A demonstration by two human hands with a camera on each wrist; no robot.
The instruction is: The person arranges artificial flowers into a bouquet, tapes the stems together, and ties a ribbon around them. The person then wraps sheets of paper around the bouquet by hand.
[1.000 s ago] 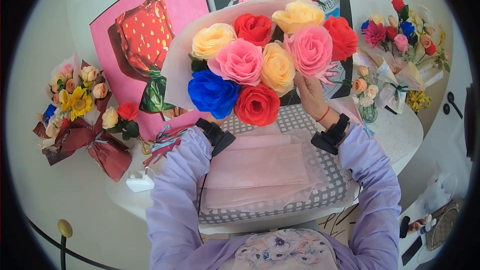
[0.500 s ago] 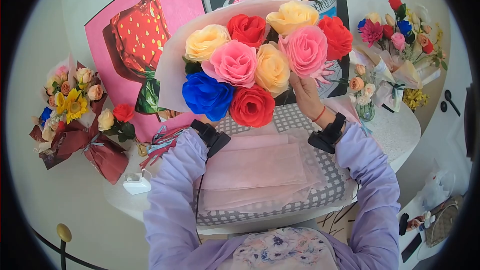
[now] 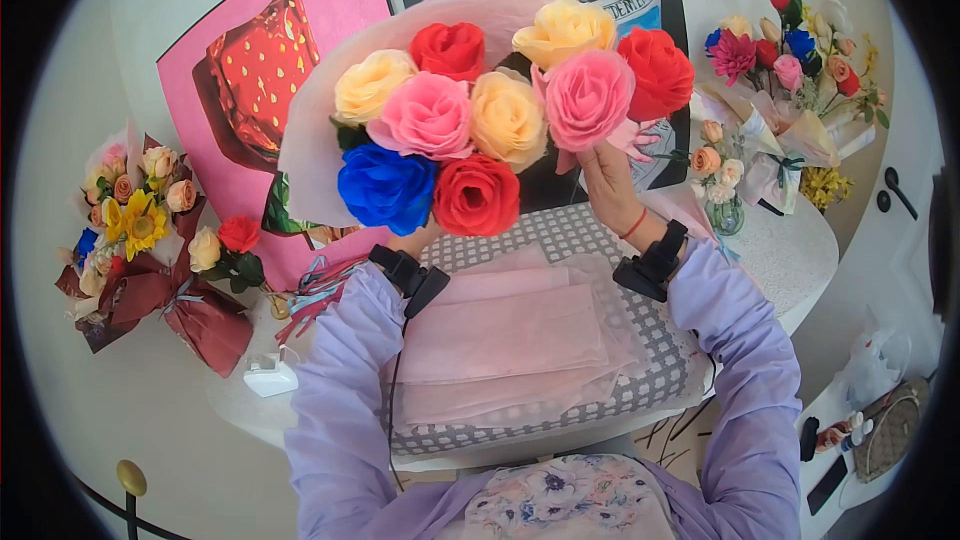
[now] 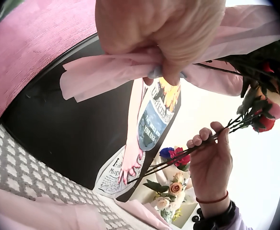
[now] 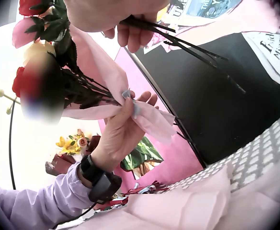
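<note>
"The left hand [image 5: 118, 139] pinches the pink wrap [image 5: 154, 125] at its narrow neck, by the light blue ribbon [image 5: 136, 111]. From my distant seat I judge it a sensible place — the paper is gathered there, so one hand can carry the bouquet [image 3: 508, 120]."

"And where is this bouquet?"

"In the air, above the patterned cloth [image 3: 560, 227], its flower heads turned to my head camera. I think it is raised so that the colours can be seen together, from the blue rose [image 3: 385, 188] to the pink rose [image 3: 590, 100]."

"What does the right hand [image 4: 210, 170] do?"

"Its fingers are curled around a few thin stems [image 5: 166, 29], outside the wrap. Probably they are held apart so their heads can sit freely beside the others — which heads belong to them, I cannot fully tell."

"And the pink sheets [image 3: 500, 335]?"

"They lie on the cloth, nearer to the person's body, I suppose within easy reach."
</note>
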